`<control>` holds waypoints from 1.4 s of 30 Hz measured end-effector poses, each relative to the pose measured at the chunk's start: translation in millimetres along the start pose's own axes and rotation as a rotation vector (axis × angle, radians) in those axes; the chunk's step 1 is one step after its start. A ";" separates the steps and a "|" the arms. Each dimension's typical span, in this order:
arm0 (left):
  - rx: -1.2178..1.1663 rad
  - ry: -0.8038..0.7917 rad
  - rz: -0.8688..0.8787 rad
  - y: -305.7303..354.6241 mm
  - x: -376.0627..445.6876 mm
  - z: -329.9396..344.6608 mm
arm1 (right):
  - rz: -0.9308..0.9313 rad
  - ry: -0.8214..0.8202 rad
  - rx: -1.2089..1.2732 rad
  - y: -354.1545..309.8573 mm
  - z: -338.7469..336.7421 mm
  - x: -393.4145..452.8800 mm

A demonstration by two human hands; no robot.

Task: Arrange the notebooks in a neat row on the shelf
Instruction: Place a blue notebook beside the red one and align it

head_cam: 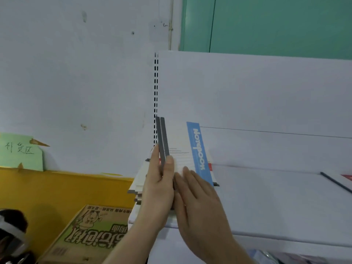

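Head view, white shelf holding upright notebooks, left hand pinching grey spines, right hand flat, grip spread.

Soft even light, slight blur

L hand grips upright notebooks; R hand flat alongside.
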State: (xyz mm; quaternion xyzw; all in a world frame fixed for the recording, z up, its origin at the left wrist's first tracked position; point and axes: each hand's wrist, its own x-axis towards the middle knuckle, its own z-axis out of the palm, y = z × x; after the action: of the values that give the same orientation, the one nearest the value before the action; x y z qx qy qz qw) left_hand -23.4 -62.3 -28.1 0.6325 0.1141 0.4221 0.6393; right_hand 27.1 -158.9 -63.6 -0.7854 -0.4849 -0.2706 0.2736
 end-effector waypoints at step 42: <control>0.619 -0.529 0.162 -92.0 -76.2 398.9 | 0.435 -0.258 -0.263 391.0 -264.4 -182.6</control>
State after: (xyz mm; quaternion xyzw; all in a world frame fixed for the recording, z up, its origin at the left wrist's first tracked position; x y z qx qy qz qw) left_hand 237.1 -384.2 -71.7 0.8885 0.0174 0.2400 0.3907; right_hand 270.6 -602.5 -69.0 -0.9276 -0.2966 -0.1643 0.1570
